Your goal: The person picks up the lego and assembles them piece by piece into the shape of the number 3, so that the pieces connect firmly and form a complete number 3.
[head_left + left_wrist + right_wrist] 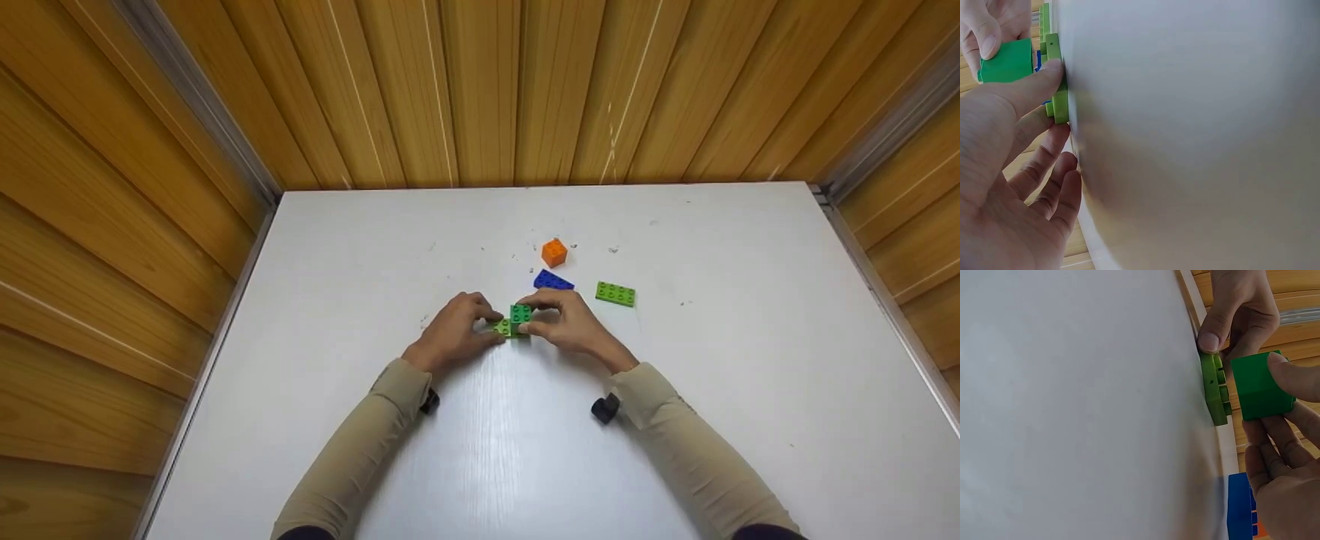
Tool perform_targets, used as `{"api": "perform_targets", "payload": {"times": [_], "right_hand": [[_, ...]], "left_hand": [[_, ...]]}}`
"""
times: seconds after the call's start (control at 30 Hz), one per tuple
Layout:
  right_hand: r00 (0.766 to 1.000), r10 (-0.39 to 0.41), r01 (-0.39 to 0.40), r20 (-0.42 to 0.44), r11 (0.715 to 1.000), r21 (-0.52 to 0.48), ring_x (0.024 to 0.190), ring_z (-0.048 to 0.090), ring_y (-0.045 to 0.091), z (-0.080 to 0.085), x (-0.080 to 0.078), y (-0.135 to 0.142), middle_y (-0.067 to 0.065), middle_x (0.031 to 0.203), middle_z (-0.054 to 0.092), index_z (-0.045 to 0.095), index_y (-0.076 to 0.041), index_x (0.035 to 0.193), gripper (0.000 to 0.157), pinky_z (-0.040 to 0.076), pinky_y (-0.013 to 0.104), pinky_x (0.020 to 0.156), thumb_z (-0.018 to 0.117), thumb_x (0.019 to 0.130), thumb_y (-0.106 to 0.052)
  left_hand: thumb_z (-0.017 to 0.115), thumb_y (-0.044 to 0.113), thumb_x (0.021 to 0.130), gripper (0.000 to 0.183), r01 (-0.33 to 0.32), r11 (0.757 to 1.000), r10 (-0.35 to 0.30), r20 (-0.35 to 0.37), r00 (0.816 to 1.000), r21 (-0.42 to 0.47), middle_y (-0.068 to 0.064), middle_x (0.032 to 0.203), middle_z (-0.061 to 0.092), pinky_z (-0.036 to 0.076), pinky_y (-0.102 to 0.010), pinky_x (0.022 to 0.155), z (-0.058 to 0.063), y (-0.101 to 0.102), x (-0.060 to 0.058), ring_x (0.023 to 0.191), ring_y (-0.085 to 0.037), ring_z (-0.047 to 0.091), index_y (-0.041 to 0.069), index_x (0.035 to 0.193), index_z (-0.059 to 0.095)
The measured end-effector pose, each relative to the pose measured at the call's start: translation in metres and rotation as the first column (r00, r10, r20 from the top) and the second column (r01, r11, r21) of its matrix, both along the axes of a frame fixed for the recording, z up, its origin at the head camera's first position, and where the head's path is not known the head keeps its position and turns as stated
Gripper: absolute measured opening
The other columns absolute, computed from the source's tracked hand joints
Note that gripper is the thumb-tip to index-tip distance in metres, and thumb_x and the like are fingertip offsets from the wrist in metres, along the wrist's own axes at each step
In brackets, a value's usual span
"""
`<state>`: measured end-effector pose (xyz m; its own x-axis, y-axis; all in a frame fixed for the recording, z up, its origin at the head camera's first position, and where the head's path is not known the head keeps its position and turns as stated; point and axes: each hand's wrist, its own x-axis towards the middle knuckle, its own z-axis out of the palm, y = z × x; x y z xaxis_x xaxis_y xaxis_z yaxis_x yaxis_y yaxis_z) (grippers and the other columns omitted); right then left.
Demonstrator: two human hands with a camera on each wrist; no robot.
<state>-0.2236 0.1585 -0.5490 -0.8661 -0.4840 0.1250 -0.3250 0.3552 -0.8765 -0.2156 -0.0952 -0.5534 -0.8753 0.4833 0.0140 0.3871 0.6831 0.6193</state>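
In the head view, my left hand (454, 330) pinches one end of a light green flat building brick (500, 328) lying on the table. My right hand (568, 322) grips a darker green cube-shaped building brick (521, 313) between thumb and fingers, its studs facing up. The right wrist view has the green cube (1261, 385) just above the studs of the light green brick (1213, 385), with a narrow gap between them. From the left wrist, the left thumb lies across the flat brick (1060, 107), covering part of it.
Beyond the right hand lies a blue brick (553, 280), with an orange cube brick (554, 253) behind it. Another light green flat brick (616, 294) rests to the right. Wood-panelled walls (480, 97) border the white table (750, 315).
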Motion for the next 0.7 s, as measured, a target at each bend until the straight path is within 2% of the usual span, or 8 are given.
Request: {"api": "perform_targets", "payload": {"times": [0.4, 0.7], "right_hand": [[1.0, -0.008, 0.007, 0.021, 0.999, 0.053, 0.111, 0.069, 0.024, -0.0012, 0.0003, -0.0013, 0.005, 0.114, 0.077, 0.08, -0.011, 0.122, 0.035, 0.056, 0.049, 0.107, 0.088, 0.089, -0.015], [0.999, -0.014, 0.012, 0.031, 0.998, 0.061, 0.11, 0.07, 0.023, -0.0017, 0.0006, -0.0013, 0.005, 0.114, 0.076, 0.08, -0.011, 0.122, 0.035, 0.057, 0.047, 0.106, 0.089, 0.088, -0.014]], "left_hand": [[0.085, 0.026, 0.094, 0.035, -0.001, 1.0, 0.001, 0.01, 1.0, 0.021, -0.006, 0.113, 0.071, 0.055, -0.041, 0.097, 0.0008, -0.0004, 0.0005, 0.108, -0.022, 0.061, 0.008, 0.123, 0.081], [0.084, 0.025, 0.095, 0.033, 0.011, 1.0, -0.011, -0.009, 1.0, 0.016, -0.006, 0.112, 0.072, 0.055, -0.041, 0.096, 0.0015, -0.0006, 0.0005, 0.106, -0.023, 0.062, 0.007, 0.122, 0.081]]}}
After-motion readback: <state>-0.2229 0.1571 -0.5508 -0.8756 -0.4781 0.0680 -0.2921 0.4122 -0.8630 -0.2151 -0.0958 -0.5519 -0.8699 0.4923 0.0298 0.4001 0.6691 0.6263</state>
